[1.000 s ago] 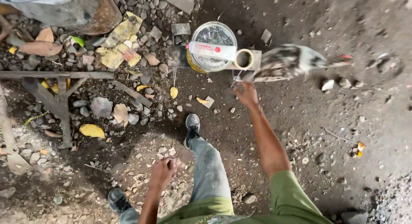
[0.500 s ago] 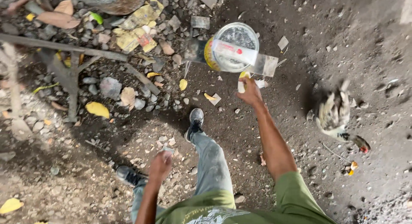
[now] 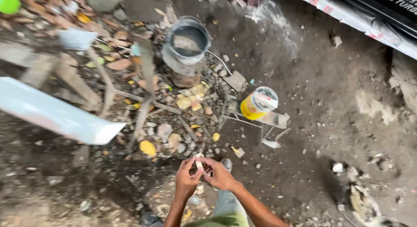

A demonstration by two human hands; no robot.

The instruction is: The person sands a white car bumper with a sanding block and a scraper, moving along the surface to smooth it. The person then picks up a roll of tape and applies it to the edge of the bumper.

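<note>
Both hands are brought together low in the head view, fingertips meeting over a small pale strip (image 3: 200, 163). The left hand (image 3: 187, 180) is closed on that strip with thumb and forefinger, pinching its upper end; the right hand (image 3: 220, 175) is curled beside it and touches the strip's lower end from the other side, fingers bent inward. The strip is thus held between the two hands, its long axis running roughly upright, from the finger pinch up and slightly away from the body. What the strip is made of cannot be told; it is too small and partly hidden by the fingers.

Ahead of the hands and off to the right, well apart, a yellow can (image 3: 259, 103) lies tilted on a small wire stand (image 3: 247, 119). Further ahead and a little to the left, a grey metal bucket (image 3: 187, 43) stands upright among stones and dry leaves. Well off to the left of the left hand, a pale flat board (image 3: 56, 115) juts across, blurred. A grey shoe (image 3: 226, 164) shows just beyond the right hand's knuckles, on the dirt ground (image 3: 330, 122).
</note>
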